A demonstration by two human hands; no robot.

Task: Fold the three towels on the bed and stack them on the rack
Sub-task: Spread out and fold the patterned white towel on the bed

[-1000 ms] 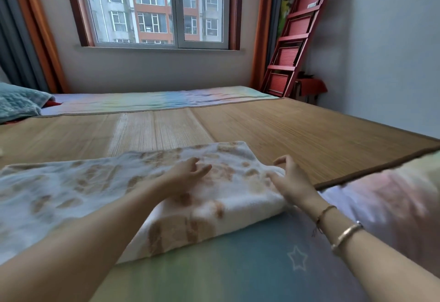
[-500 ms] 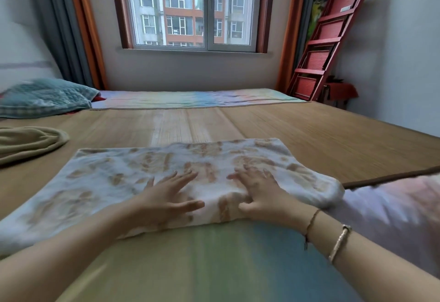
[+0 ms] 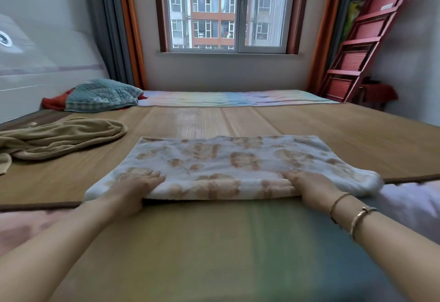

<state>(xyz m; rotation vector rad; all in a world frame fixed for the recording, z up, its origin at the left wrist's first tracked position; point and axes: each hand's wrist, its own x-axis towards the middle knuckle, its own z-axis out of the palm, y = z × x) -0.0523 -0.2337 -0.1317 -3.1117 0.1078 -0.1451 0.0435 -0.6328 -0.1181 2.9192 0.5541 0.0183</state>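
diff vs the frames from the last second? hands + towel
Both hands slid back to the near edge of the patterned towel: the left hand and right hand went from lying flat on top to gripping that edge, fingers over it. The towel stayed folded on the mat; the tan towel lies unfolded.

2 towels – 1 patterned towel (image 3: 228, 161), 1 tan towel (image 3: 59, 137) – 2 hands, 1 pillow (image 3: 102, 95), 1 rack (image 3: 362, 46)
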